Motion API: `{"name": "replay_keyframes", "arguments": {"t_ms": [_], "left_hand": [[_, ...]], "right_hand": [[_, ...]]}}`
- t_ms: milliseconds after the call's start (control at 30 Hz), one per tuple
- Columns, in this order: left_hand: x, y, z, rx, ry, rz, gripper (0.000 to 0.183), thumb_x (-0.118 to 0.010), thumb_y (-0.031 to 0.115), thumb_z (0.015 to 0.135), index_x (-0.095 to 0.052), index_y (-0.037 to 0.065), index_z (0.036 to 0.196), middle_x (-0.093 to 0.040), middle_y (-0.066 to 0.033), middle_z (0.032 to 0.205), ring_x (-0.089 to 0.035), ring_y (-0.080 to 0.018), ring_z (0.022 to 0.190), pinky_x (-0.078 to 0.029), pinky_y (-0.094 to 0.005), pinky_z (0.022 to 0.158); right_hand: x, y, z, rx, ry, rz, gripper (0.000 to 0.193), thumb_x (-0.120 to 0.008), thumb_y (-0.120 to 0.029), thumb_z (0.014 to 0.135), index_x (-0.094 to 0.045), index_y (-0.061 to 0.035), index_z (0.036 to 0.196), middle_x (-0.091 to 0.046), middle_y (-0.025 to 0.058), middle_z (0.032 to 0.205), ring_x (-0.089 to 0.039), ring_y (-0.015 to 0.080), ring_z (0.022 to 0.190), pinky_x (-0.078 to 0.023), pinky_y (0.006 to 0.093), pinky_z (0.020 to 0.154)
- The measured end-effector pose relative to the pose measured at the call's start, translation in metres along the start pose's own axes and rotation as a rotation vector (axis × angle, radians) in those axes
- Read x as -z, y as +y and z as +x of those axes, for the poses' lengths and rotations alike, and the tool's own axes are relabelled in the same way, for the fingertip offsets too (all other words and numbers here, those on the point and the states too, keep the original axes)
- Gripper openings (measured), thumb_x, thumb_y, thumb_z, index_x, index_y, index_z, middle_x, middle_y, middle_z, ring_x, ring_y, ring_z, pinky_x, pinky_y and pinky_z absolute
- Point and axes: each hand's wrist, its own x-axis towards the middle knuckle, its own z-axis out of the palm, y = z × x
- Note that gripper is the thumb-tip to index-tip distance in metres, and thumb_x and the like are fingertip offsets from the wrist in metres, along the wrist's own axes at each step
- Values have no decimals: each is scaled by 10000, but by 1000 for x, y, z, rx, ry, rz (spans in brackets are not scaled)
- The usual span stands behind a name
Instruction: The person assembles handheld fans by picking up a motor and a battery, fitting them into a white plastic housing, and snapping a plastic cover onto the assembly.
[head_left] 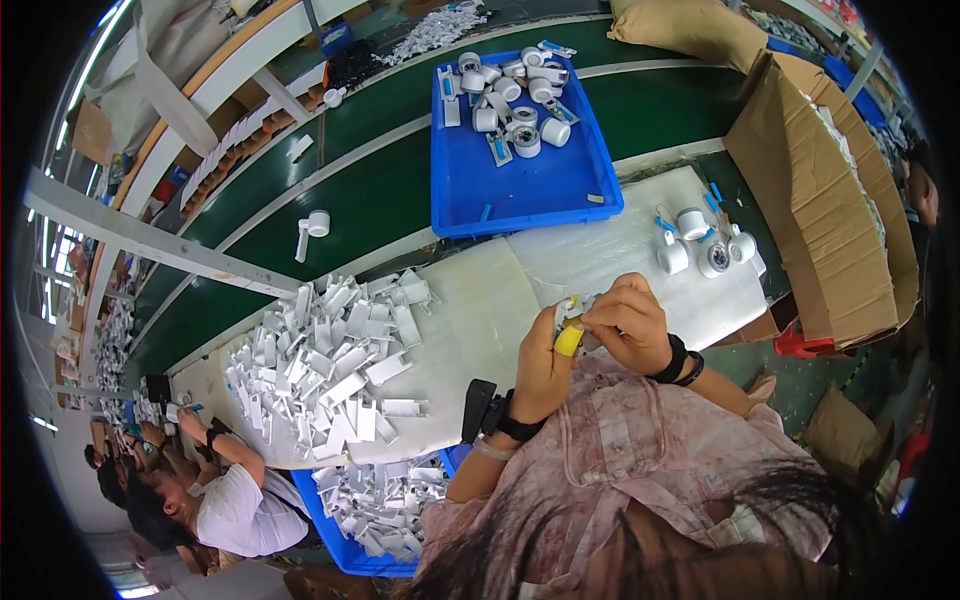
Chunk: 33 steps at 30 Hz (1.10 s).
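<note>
Head view, left to right: co-worker in a white shirt at lower left, well apart from the wearer's hands. White-capped unit alone on the green belt. Nearer, big loose heap of white housings on the pale worktop, pieces at all angles; blue bin of similar pieces below it. Blue tray past the worktop, beyond the hands, round white units bunched at its far end, near part mostly bare.

Left hand: fingers closed on a small whitish part, held in front of the torso. Yellow piece at its thumb, long axis slanting up to the right; worn or held, can't tell. Right hand: fingertips bunched at the part's right side; pinching or only touching, can't tell. Part lies between both hands, about equally near; fingers cover most of it, long axis unclear.

Right of the hands: loose cluster of round white units on the worktop, then open cardboard box at the edge.
</note>
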Motion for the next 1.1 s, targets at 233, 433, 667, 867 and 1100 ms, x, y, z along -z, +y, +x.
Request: {"name": "replay_keyframes", "arguments": {"t_ms": [233, 433, 667, 867, 1100], "left_hand": [[2, -5, -2, -60, 39, 153, 224, -448, 99, 980, -560, -22, 1133, -574, -25, 786, -512, -67, 630, -412, -211, 530], [6, 3, -4, 59, 13, 21, 236, -461, 169, 996, -562, -10, 1111, -579, -22, 765, -517, -73, 618, -411, -220, 526], [5, 8, -1, 84, -81, -216, 240, -492, 171, 986, -509, 24, 1174, -619, -36, 883, -555, -86, 661, -441, -221, 567], [2, 8, -3, 171, 10, -188, 201, -560, 70, 939, -515, 8, 1125, -635, -51, 946, -601, -99, 785, -486, -234, 696], [11, -10, -8, 194, 96, -151, 162, -632, 33, 893, -574, -12, 1037, -650, -57, 935, -616, -107, 828, -486, -244, 751]], "right_hand": [[-5, -2, 1, 46, 35, -26, 238, -786, -29, 657, -677, -97, 857, -625, 12, 799, -534, 219, 741, -425, 322, 689], [-7, -3, -4, 18, -18, 18, 256, -769, 2, 679, -654, -69, 897, -621, 45, 826, -566, 238, 782, -450, 339, 706], [-25, 12, -18, -667, 49, 822, 282, -548, -245, 969, -565, -25, 1144, -586, 48, 1029, -527, 132, 950, -443, 294, 857], [-23, 22, -24, -714, -56, 557, 138, -604, -143, 914, -630, -16, 964, -599, 61, 933, -555, 137, 844, -449, 283, 773], [-9, 19, -12, -417, -2, 199, 142, -662, -64, 823, -627, -21, 953, -589, 122, 926, -577, 221, 814, -462, 295, 725]]}}
